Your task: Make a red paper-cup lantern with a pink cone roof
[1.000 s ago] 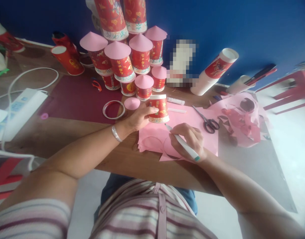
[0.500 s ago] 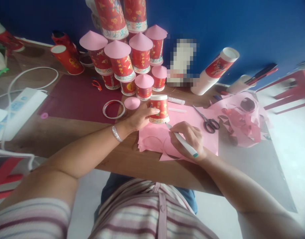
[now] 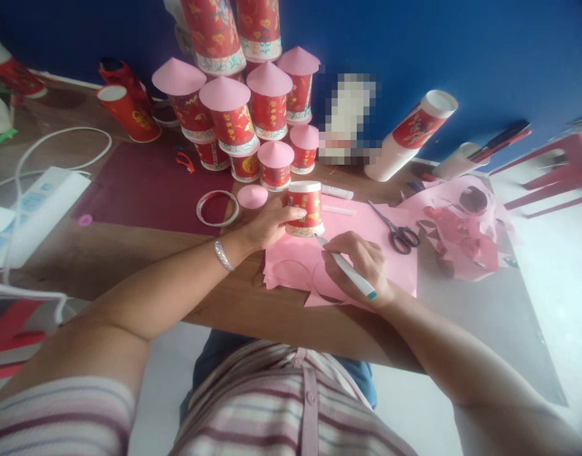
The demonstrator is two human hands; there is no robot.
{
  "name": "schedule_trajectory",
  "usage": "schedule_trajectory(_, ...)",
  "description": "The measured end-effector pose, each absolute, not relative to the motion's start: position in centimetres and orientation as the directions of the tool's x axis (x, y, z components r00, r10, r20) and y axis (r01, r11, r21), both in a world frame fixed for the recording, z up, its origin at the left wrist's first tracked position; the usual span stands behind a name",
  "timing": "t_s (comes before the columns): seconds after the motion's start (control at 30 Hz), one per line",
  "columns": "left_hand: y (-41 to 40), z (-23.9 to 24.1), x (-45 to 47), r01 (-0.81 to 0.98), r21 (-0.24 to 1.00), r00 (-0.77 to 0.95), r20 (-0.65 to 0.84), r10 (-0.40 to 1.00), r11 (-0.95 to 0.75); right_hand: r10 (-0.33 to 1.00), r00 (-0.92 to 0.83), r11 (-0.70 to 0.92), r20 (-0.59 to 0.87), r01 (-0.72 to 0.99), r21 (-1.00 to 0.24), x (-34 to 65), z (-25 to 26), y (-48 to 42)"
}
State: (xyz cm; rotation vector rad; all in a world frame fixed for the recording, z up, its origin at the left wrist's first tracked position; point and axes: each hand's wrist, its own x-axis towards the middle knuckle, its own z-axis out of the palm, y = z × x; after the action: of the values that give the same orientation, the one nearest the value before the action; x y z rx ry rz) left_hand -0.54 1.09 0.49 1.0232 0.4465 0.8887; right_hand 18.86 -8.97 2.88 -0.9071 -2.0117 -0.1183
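Observation:
My left hand point(image 3: 268, 226) grips a red paper cup point(image 3: 306, 209) that stands upside down on a sheet of pink paper point(image 3: 357, 253) on the wooden table point(image 3: 129, 253). My right hand point(image 3: 364, 263) is closed round a white pen point(image 3: 348, 272), whose tip touches the paper at the cup's lower rim. Drawn circles and cut-out curves show on the pink paper near my right hand.
Behind stand several red cups with pink cone lids point(image 3: 234, 117). A pink paper disc point(image 3: 251, 197) and a tape ring point(image 3: 217, 208) lie to the left, scissors point(image 3: 399, 234) and pink scraps point(image 3: 461, 228) to the right. A power strip point(image 3: 34, 212) lies far left.
The pen tip has moved slightly up against the cup's rim. The cup and my left hand have hardly moved.

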Motion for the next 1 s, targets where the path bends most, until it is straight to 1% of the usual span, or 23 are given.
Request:
schedule_trajectory(0.43,1.04,0.59,-0.52,-0.42,0.876,0.593,0.066,0.803,0.238,0.55,-0.333,0.729,0.766,0.639,-0.245,18.76,2.84,-8.85)
schedule_trajectory(0.7,1.13,0.56,-0.48,-0.419,0.885,0.59,0.096,0.802,0.203,0.572,-0.335,0.701,0.749,0.674,-0.235,18.69,3.09,-9.07)
schedule_trajectory(0.8,1.26,0.44,-0.43,-0.421,0.892,0.592,0.134,0.795,0.162,0.591,-0.333,0.681,0.735,0.695,-0.233,18.66,3.18,-9.15)
schedule_trajectory(1.0,1.3,0.42,-0.48,-0.411,0.904,0.578,0.161,0.8,0.115,0.629,-0.321,0.684,0.708,0.663,-0.306,18.7,3.36,-9.18)
